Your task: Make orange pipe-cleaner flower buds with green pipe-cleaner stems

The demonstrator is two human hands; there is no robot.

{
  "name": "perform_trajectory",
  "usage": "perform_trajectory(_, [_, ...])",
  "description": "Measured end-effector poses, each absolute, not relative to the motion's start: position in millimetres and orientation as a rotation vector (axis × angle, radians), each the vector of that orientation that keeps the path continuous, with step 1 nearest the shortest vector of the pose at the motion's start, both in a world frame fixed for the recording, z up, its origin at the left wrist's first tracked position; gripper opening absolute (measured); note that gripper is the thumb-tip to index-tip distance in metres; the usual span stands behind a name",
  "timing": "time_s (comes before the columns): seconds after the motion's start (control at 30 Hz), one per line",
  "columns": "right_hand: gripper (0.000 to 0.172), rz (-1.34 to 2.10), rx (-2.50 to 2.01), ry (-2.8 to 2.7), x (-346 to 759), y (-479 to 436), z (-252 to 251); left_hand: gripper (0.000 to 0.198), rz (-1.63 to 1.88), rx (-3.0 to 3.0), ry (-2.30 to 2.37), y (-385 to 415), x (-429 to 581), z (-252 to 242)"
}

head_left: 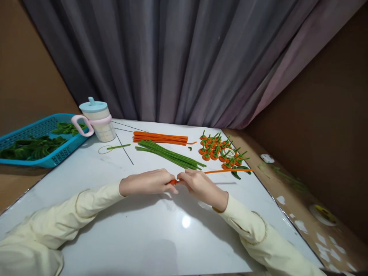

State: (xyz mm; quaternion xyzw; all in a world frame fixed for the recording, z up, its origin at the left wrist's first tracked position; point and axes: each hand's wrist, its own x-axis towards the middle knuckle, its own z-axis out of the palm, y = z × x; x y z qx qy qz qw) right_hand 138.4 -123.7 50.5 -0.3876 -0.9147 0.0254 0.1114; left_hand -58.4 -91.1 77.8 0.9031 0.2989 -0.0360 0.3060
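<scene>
My left hand (152, 182) pinches the coiled end of an orange pipe cleaner (230, 171) above the middle of the table. Close against it, my right hand (201, 186) grips the same pipe cleaner, whose straight tail sticks out to the right past the knuckles. My fingers partly hide the coil. Just beyond my hands lies a bundle of green pipe cleaners (169, 154), with a bundle of orange pipe cleaners (161, 138) behind it. Several small orange pumpkin-like pieces with green stems (214, 153) are grouped at the right, near dark green leaf shapes (236, 175).
A blue basket (53, 159) with green coiled pieces stands at the left, beside a lidded cup with a pink handle (104, 130). Thin dark wires (125, 149) lie near the cup. A white ring (228, 153) sits among the orange pieces. A grey curtain (166, 61) hangs behind the white table (138, 237).
</scene>
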Motion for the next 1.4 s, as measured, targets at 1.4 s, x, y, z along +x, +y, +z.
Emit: perform_trajectory(1.4, [0.022, 0.712, -0.907, -2.333, 155, -113, 59, 0.032, 0.685, 2.977, 0.341, -102, -61, 44])
